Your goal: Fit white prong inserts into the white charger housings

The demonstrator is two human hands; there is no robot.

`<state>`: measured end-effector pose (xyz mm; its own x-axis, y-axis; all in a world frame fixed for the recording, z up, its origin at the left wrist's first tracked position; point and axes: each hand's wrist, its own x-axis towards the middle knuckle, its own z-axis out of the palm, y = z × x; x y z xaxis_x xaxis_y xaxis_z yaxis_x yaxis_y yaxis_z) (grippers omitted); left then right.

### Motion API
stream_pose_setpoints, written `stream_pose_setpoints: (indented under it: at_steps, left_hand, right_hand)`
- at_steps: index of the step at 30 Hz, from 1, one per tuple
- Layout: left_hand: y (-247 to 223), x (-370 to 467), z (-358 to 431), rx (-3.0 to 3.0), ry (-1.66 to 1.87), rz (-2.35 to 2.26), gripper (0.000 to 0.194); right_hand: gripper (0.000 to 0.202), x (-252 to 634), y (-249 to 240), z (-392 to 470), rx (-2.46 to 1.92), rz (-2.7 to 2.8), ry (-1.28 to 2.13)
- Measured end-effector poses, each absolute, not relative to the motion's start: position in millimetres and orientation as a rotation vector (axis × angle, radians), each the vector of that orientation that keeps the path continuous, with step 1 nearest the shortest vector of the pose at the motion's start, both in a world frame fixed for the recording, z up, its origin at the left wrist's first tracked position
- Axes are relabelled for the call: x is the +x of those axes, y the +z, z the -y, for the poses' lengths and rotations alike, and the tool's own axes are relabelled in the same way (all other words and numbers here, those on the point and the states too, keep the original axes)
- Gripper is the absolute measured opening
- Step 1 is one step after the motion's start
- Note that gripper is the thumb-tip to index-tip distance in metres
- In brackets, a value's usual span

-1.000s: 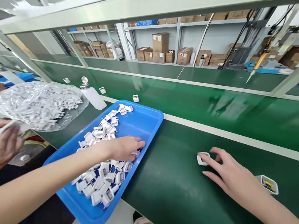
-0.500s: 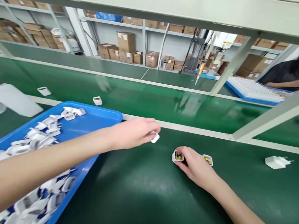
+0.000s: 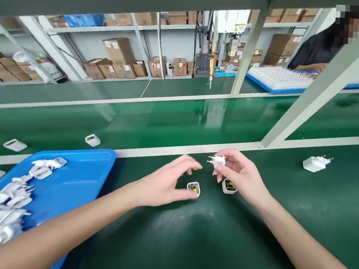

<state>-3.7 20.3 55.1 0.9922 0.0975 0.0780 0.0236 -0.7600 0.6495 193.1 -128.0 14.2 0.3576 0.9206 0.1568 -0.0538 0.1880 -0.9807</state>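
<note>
My right hand pinches a small white plug cover, its two metal pins pointing left. Just below those fingers stands an open white charger housing with dark and yellow parts inside, partly covered by the hand. My left hand has its thumb and fingers spread around a second open charger housing. The thumb tip overlaps that housing's near edge; whether it touches I cannot tell. Both housings sit on the dark green table.
At left, a blue tray holds many white plug covers. A white charger with pins lies at right. Two housings rest on the green belt beyond. A slanted metal post rises at right; a person sits behind it.
The view has swung right. My left hand no longer holds its white piece and is spread by a housing; my right hand has let go of a housing and holds a plug cover.
</note>
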Motion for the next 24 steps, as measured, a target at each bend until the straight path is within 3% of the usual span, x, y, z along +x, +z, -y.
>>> stream_pose_setpoints:
  at_steps: [2,4,7,13,24]
  left_hand:
    - [47.0,-9.0,-26.8,2.418,-0.073,-0.106,0.056]
    - [34.2,-0.5,-28.1,2.411,-0.131,-0.117,0.042]
    - [11.8,36.5,-22.9,2.442,0.005,-0.185,0.03]
    - [-16.0,117.7,-15.5,2.451,0.298,-0.478,0.04]
    - [-28.4,124.1,-25.3,2.347,0.286,-0.444,0.035]
  right_hand:
    - [0.03,196.9,13.7,127.5,-1.164,0.943,0.873]
    - [0.028,201.1,11.3,127.2,-1.155,0.93,0.886]
    - [0.026,211.9,5.9,127.4,-1.248,0.972,0.795]
    - [0.025,236.5,-7.3,120.3,-1.338,1.014,0.617]
    - [0.021,257.6,-15.8,121.9,-1.732,1.1,0.53]
